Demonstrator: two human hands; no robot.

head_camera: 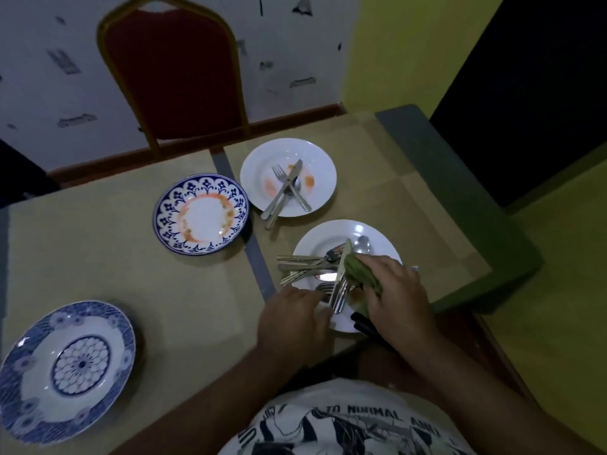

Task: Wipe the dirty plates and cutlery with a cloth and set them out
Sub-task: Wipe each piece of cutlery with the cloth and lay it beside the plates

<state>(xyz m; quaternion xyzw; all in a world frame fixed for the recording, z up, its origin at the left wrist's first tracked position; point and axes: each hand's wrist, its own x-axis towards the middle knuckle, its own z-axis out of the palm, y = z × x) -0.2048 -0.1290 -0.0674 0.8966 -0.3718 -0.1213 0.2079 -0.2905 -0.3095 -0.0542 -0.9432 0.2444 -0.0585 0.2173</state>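
Note:
My left hand (294,318) grips the handle end of a table knife (341,274) over a white plate (381,239) near the table's front edge. My right hand (395,295) holds a green cloth (361,272) pressed against the knife's blade. Several forks, spoons and knives (305,264) lie piled on that plate. Behind it a second white plate (315,152), smeared orange, carries a fork, knife and spoon (285,190). A blue-rimmed plate (202,215) with orange smears sits left of it. A clean blue patterned plate (67,369) lies at the near left.
Tan placemats cover the table (131,274), whose green edge (460,192) runs along the right. A red chair with a gold frame (174,70) stands at the far side. A dark object (366,325) pokes out under my right wrist.

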